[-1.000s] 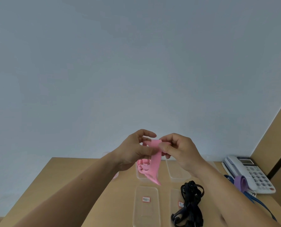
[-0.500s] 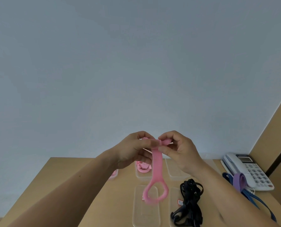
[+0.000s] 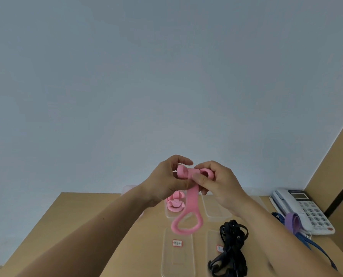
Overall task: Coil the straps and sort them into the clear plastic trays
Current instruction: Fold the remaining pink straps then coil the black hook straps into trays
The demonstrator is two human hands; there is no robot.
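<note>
A pink strap [image 3: 190, 204] is held up above the desk between both hands. My left hand [image 3: 166, 182] grips its rolled upper end, and my right hand [image 3: 216, 182] pinches the strap beside that roll, with a small loop showing at my fingers. The strap's lower end hangs down in a wide loop. Below it, a coiled pink strap [image 3: 175, 203] lies in a far clear tray [image 3: 169, 213]. A tangle of black straps [image 3: 231, 248] lies over the near right tray [image 3: 211, 248]. The near middle tray [image 3: 177, 254] carries a small label.
A wooden desk [image 3: 90, 226] stands against a pale wall. At the right sit a white telephone [image 3: 302, 210], a purple strap [image 3: 292, 222] and a blue strap [image 3: 316, 248]. Another clear tray [image 3: 214, 208] lies behind my right wrist.
The pink strap, bunched a second ago, now hangs in a long loop. Its upper end has been rolled up between my fingers.
</note>
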